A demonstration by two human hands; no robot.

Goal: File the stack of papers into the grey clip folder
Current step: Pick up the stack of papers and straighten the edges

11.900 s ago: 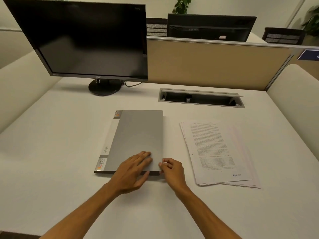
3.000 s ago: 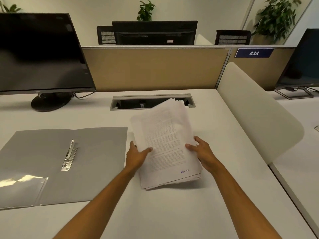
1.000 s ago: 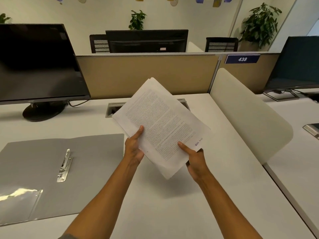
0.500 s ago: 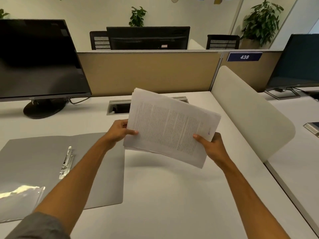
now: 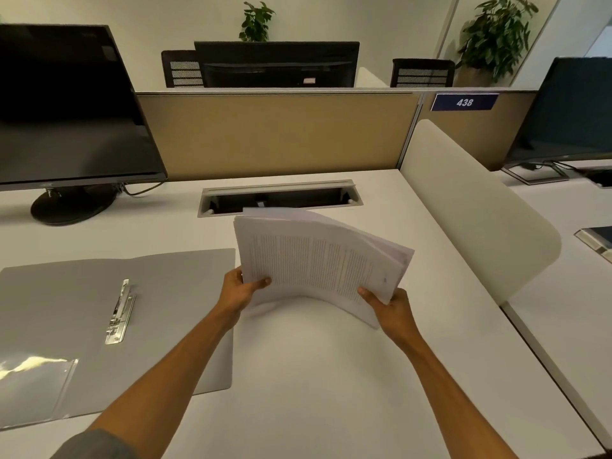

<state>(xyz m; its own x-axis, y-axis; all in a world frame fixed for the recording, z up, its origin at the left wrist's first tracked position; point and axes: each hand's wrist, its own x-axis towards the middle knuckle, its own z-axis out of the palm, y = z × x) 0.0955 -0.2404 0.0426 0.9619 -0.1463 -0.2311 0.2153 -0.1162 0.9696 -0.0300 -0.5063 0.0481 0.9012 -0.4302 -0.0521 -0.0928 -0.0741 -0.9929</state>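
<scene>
The stack of papers (image 5: 318, 263) is held sideways above the desk, its text lines running vertically and its middle bowed upward. My left hand (image 5: 240, 291) grips its left short edge and my right hand (image 5: 389, 308) grips its lower right edge. The grey clip folder (image 5: 82, 309) lies open flat on the desk to the left, apart from the papers. Its metal clip (image 5: 120, 313) sits along the spine, and a clear pocket (image 5: 33, 382) covers the lower left of the inside cover.
A black monitor (image 5: 66, 111) stands at the back left. A cable tray slot (image 5: 280, 197) is sunk into the desk behind the papers. A tan partition (image 5: 275, 134) closes the back, and a white curved divider (image 5: 477, 210) bounds the desk on the right.
Over the last second the stack has been turned from upright to sideways and lowered closer to the desk. It now bows upward between both hands. The folder has not moved.
</scene>
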